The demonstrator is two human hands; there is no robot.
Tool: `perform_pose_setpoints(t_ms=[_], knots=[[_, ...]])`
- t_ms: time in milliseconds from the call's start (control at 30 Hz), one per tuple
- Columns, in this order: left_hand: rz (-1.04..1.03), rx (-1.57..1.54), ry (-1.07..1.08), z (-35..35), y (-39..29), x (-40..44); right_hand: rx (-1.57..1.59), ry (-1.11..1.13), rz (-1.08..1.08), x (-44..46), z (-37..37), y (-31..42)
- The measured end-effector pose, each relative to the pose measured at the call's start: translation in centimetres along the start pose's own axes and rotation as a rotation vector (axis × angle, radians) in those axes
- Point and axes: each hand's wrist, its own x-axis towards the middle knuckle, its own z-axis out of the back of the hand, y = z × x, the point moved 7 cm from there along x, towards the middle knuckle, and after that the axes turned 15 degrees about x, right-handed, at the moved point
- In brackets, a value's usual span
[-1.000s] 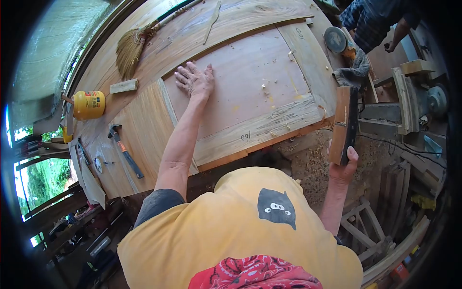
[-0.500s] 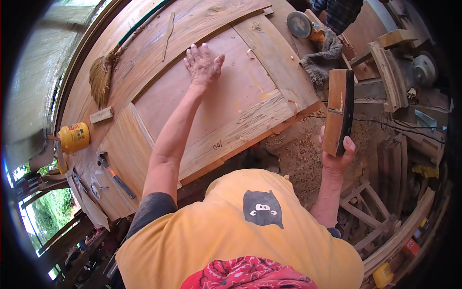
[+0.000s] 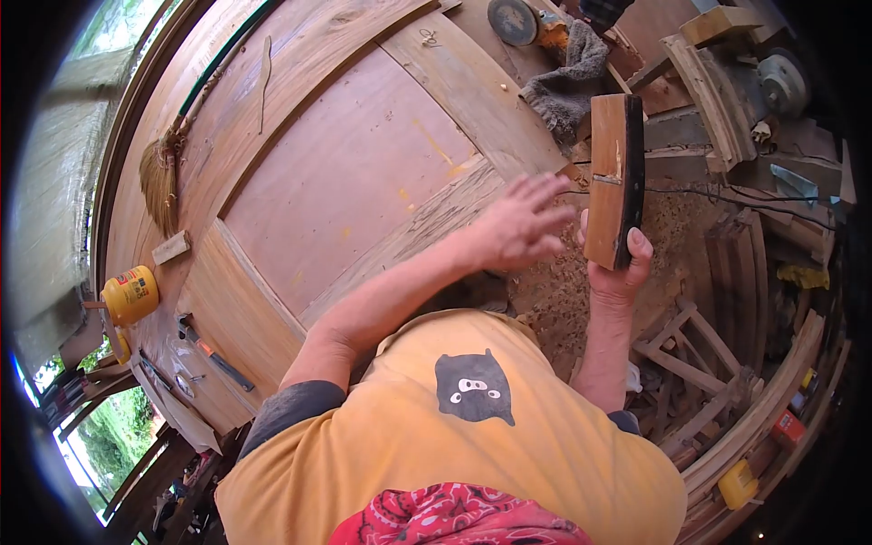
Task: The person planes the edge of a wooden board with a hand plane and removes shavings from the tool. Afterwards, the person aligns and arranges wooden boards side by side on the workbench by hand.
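My right hand (image 3: pixel 619 268) grips the lower end of a wooden hand plane (image 3: pixel 607 173). The plane stands up off the bench, its flat brown face with a narrow slot showing and a black strip along one edge. Slightly blurred, my left hand (image 3: pixel 525 221) hovers just left of the plane, fingers spread, touching nothing I can see. Beneath and beyond it lies a framed wooden panel (image 3: pixel 336 163) with a pinkish middle; its near rail is partly hidden by my left forearm.
On the left lie a straw broom (image 3: pixel 161 186), a small wood block (image 3: pixel 171 247), a yellow tub (image 3: pixel 130 295) and a hammer (image 3: pixel 213 352). At the back are a grinder (image 3: pixel 515 22) and a grey cloth (image 3: pixel 569 86). Shavings (image 3: pixel 554 309) cover the ground; a wooden frame (image 3: pixel 695 350) stands right.
My left hand has left the panel's surface and swung right toward the hand plane. My right hand still holds the plane up. The whole view has shifted a little.
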Motion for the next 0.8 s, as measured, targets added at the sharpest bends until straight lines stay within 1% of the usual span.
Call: perform_pose_setpoints(t_ms=[33, 100, 133, 200, 267, 300, 333, 367, 400, 433, 467, 500, 533, 567, 600, 633, 733, 800], knots=[[0.146, 0.039, -0.086, 1.3, 4.1, 0.1, -0.028, -0.01, 0.004, -0.4, -0.6, 0.3], [0.412, 0.324, -0.256, 5.1, 13.4, 0.9, -0.033, -0.038, -0.01, -0.8, 0.3, 0.0], [0.499, 0.442, -0.349, 6.8, 18.3, 1.3, -0.036, -0.051, -0.019, -1.1, 0.9, -0.3], [0.72, 0.56, -0.372, 10.0, 25.5, 2.3, -0.037, -0.07, -0.044, -1.8, 1.4, -1.3], [0.771, 0.586, -0.261, 9.2, 29.1, 3.8, -0.03, -0.076, -0.084, -2.1, 2.2, -2.6], [0.798, 0.596, -0.203, 8.4, 29.7, 3.7, -0.028, -0.069, -0.11, -2.4, 2.7, -3.3], [0.728, 0.67, -0.12, 7.5, 27.9, 3.9, -0.026, -0.055, -0.137, -2.4, 2.7, -3.8], [0.662, 0.633, -0.016, 5.7, 25.7, 3.9, -0.029, -0.071, -0.131, -2.2, 2.7, -4.1], [0.597, 0.641, 0.133, 3.4, 22.5, 3.7, -0.03, -0.087, -0.129, -2.0, 2.4, -4.6], [0.478, 0.645, 0.089, 2.3, 17.1, 2.3, -0.031, -0.103, -0.131, -1.9, 2.2, -5.2], [0.394, 0.551, 0.116, 2.1, 11.6, 0.5, -0.035, -0.065, -0.169, -1.5, 1.5, -5.8], [0.301, 0.386, 0.081, 1.6, 6.4, -1.3, -0.039, -0.023, -0.204, -0.7, 0.6, -6.3], [0.053, 0.14, 0.042, 0.6, 2.0, -3.1, -0.046, 0.021, -0.242, 0.1, -0.5, -6.9], [-0.207, -0.052, 0.039, -0.2, -2.0, -4.6, -0.078, 0.043, -0.236, 0.8, -1.7, -7.6], [-0.228, -0.242, -0.036, 0.0, -4.7, -6.3, -0.111, 0.066, -0.229, 1.4, -3.2, -8.6], [-0.202, -0.27, -0.042, 1.1, -5.8, -7.6, -0.145, 0.089, -0.218, 1.9, -4.6, -9.7], [0.289, -0.323, 0.068, 3.8, -0.5, -12.6, -0.164, 0.125, -0.249, 2.4, -7.3, -13.8], [0.541, -0.273, -0.36, 7.5, 3.7, -18.1, -0.09, 0.23, -0.451, 2.0, -7.8, -17.5]])
